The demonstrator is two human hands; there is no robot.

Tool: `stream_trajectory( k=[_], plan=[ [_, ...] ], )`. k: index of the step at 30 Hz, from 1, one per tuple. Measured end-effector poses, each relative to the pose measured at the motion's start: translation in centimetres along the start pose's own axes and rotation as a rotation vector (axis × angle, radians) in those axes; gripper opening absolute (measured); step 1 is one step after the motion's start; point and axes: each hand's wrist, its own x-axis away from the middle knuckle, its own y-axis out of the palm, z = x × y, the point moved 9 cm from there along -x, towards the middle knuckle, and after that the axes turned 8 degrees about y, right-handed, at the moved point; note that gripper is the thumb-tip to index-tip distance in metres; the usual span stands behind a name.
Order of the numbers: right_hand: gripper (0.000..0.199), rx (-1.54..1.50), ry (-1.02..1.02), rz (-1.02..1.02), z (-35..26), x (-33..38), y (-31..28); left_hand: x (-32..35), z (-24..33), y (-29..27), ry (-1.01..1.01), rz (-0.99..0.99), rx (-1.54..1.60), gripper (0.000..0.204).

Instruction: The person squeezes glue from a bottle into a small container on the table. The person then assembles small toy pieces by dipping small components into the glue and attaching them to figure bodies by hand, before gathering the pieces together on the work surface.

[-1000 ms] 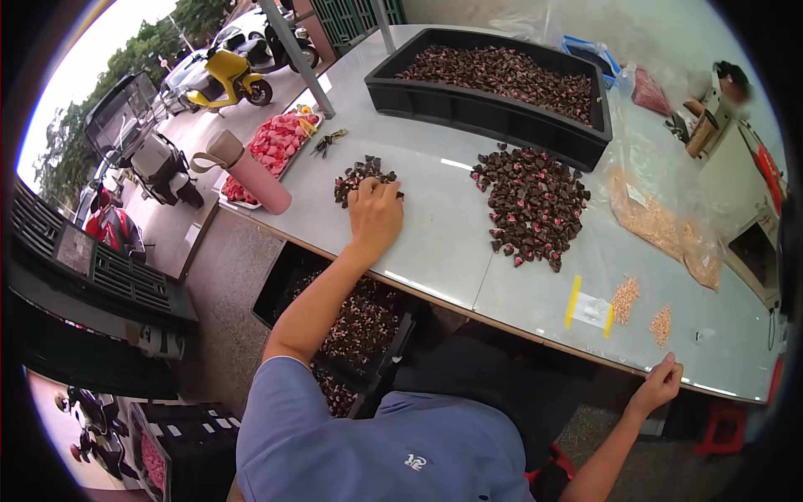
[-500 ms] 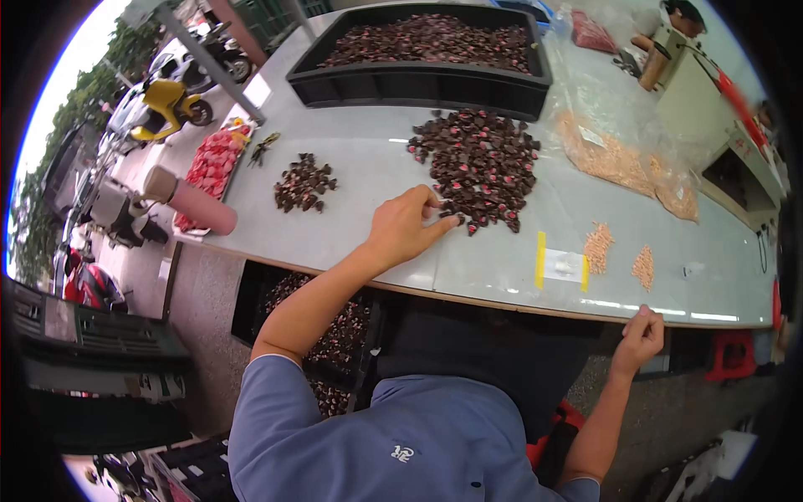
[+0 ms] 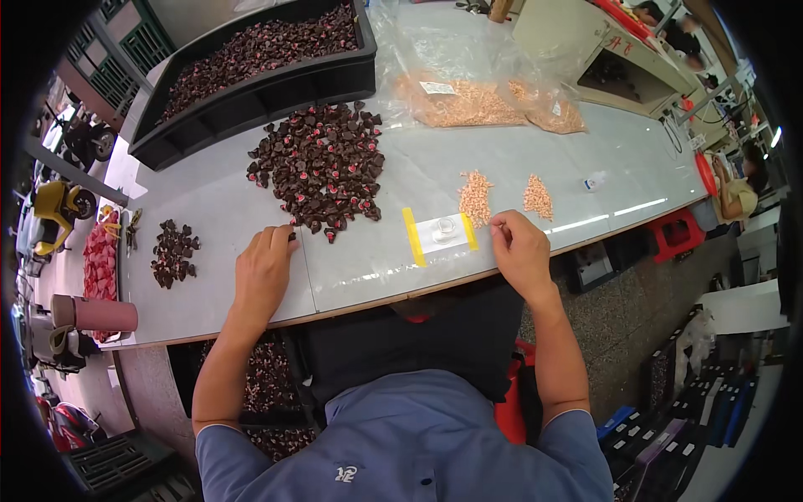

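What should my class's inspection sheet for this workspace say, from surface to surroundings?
Surface: pale glossy table, seam visible.
Job's things: big dark heap, smaller dark pile to its left, left grain pile, right grain pile, taped white card.
Clutter: pink bottle near the table's left end.
Hands: left hand near the big heap, apparently pinching a dark piece; right hand beside the left grain pile, contents unclear.
Cables: dark cord by the cream machine.
Surroundings: yellow scooter outside, red stool at right.

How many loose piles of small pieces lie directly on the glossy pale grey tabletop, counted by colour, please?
Dark brown, chunky pieces: 2, a large dark pile and a small dark pile
Pale orange, fine granules: 2, a left granule pile and a right granule pile
Total: 4 piles
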Motion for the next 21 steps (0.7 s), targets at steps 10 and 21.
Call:
stream_trajectory(
  k=[10, 21],
  plan=[
    [0.005, 0.071, -0.016, -0.048, 0.0, -0.3, 0.6, -2.8, 5.6, 4.2, -0.338, -0.585, 1.282, 0.019],
    [0.007, 0.075, -0.110, -0.131, -1.4, -1.0, 0.0, -4.2, 9.6, 9.8, -0.302, -0.851, 1.609, 0.024]
  ],
)
